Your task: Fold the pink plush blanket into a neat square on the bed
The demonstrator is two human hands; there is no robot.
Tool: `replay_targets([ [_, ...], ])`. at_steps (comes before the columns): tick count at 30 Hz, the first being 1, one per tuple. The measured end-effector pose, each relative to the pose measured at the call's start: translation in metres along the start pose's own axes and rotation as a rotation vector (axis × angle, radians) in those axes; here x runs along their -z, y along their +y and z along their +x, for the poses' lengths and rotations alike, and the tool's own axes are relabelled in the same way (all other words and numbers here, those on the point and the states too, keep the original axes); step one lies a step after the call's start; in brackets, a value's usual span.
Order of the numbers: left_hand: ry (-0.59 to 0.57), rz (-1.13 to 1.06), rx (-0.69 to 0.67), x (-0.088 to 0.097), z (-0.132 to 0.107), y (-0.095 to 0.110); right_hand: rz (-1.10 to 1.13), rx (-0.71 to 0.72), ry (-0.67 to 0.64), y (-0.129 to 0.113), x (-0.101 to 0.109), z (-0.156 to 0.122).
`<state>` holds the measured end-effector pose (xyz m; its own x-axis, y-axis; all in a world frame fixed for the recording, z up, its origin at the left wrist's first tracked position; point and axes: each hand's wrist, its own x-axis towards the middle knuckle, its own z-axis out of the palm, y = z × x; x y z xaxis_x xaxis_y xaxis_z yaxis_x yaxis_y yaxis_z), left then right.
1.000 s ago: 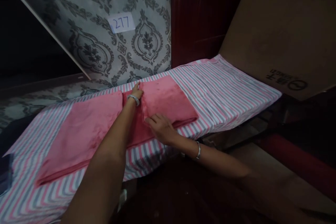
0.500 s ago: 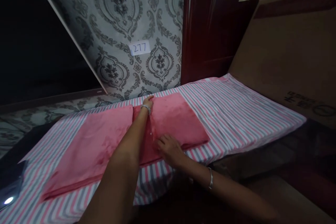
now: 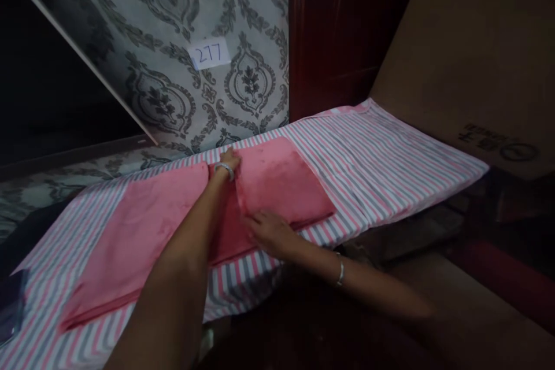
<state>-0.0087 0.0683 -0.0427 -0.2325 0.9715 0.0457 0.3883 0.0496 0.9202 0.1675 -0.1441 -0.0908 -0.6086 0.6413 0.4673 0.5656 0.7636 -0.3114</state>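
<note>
A pink cloth (image 3: 143, 225), perhaps a garment, lies on a striped sheet with both ends folded inward and a darker red strip (image 3: 228, 228) showing between them. My left hand (image 3: 229, 160), a bracelet at its wrist, is closed on the far corner of the right-hand fold (image 3: 277, 182). Nearer to me, my right hand (image 3: 269, 232) has its bent fingers on the near part of that same fold's inner edge. The fingertips of both hands are partly hidden, and the picture is dim.
The pink, white and grey striped sheet (image 3: 373, 167) covers the table and hangs over its front. A large cardboard box (image 3: 468, 63) stands at the right. A dark screen (image 3: 65, 81) leans at the left, and a paper marked 277 (image 3: 210, 53) is on the patterned wall.
The camera view has shifted, so everything sits slightly further left and higher. Both hands stay at the inner edge of the right fold; the cloth looks much the same.
</note>
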Motion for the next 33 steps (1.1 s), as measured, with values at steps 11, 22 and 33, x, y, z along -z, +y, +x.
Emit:
replay_targets([
  [11, -0.455, 0.632, -0.745, 0.029, -0.219, -0.017, 0.116, -0.482, 0.454, 0.113, 0.076, -0.128],
  [22, -0.268, 0.779, -0.686, 0.016, -0.239, -0.061, 0.006, -0.541, 0.374, 0.113, 0.031, -0.104],
  [33, -0.184, 0.849, -0.759, 0.028, -0.232, -0.063, -0.089, -0.598, 0.337, 0.121, 0.031, -0.102],
])
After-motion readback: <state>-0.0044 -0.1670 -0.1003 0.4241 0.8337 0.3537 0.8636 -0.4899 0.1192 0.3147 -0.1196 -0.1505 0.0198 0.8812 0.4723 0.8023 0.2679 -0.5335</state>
